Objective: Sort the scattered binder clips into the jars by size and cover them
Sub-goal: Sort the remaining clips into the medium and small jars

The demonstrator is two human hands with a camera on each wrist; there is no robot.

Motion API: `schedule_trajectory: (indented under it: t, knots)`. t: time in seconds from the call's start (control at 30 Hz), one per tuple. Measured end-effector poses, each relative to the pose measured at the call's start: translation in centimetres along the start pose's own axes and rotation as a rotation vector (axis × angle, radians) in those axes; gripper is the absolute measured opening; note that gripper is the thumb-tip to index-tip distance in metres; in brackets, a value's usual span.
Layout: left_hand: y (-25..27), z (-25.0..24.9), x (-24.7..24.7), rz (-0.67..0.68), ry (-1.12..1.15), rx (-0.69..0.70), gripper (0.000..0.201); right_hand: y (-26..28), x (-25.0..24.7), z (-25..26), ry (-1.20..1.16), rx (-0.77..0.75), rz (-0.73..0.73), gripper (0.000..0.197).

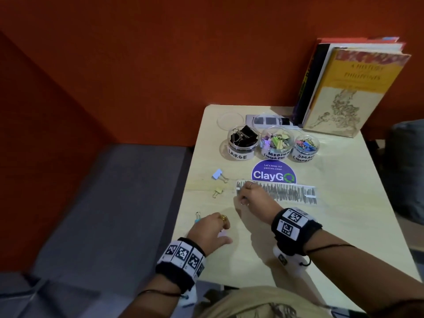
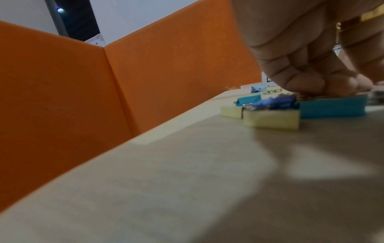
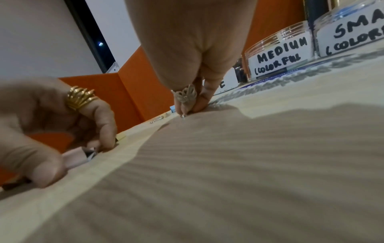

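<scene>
Medium jar [image 1: 276, 143] sat btwn large jar [image 1: 242, 143] on its left & small jar [image 1: 305, 145] on its right; books [image 1: 351, 88] behind, sticker [image 1: 273, 173] in front.

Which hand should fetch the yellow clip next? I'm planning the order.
Left. The left hand lies nearer the yellow clip, on its side; the right hand is pinching something beside the scribbled strip.

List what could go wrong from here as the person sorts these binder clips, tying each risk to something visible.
1. The left hand holds a pink clip among loose clips near the table edge; a sweep might knock some off.
2. The medium jar and small jar stand side by side, both colourful; a clip could land in the wrong one.
3. Black clips rise above the large jar rim, so a lid may not seat.
</scene>
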State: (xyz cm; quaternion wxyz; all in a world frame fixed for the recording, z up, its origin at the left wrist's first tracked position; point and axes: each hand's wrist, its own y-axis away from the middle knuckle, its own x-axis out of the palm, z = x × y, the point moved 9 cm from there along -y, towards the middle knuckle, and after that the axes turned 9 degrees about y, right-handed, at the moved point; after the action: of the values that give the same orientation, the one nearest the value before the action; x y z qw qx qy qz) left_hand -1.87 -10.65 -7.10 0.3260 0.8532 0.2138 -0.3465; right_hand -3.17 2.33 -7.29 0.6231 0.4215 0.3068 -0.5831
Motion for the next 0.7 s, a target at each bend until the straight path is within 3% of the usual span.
schedule_trajectory:
  t: [0.07, 0.2, 0.4, 0.47, 0.6, 0.7]
  knots:
    - [-0.3, -0.2, -0.2, -0.028, -0.005, 0.019, 0.03, -0.4, -0.3, 0.4, -0.024, 0.03, -0.005, 0.021]
    - [0.0, -0.3, -2.0, -0.169, 0.041, 0.041, 0.028, -1.4, -0.4, 2.1, 0.003, 0.02, -0.011, 0.035]
    - [2.0, 3.3, -6.6, -0.475, 0.439, -0.018, 0.02, -2.2, -0.3, 2.6, 0.024, 0.029, -0.029, 0.034]
    - [2.3, 5.0, -7.2, -0.534, 0.472, -0.047, 0.022, -1.8, -0.5, 1.8, 0.054, 0.067, -0.091, 0.032]
    - [2.0, 7.5, -7.5, -0.576, 0.529, -0.135, 0.027, -1.3, -0.3, 0.8, 0.074, 0.147, -0.109, 0.035]
    - [1.6, 8.3, -7.4, -0.573, 0.533, -0.2, 0.028, -1.7, 0.1, 1.4, 0.054, 0.107, -0.083, 0.043]
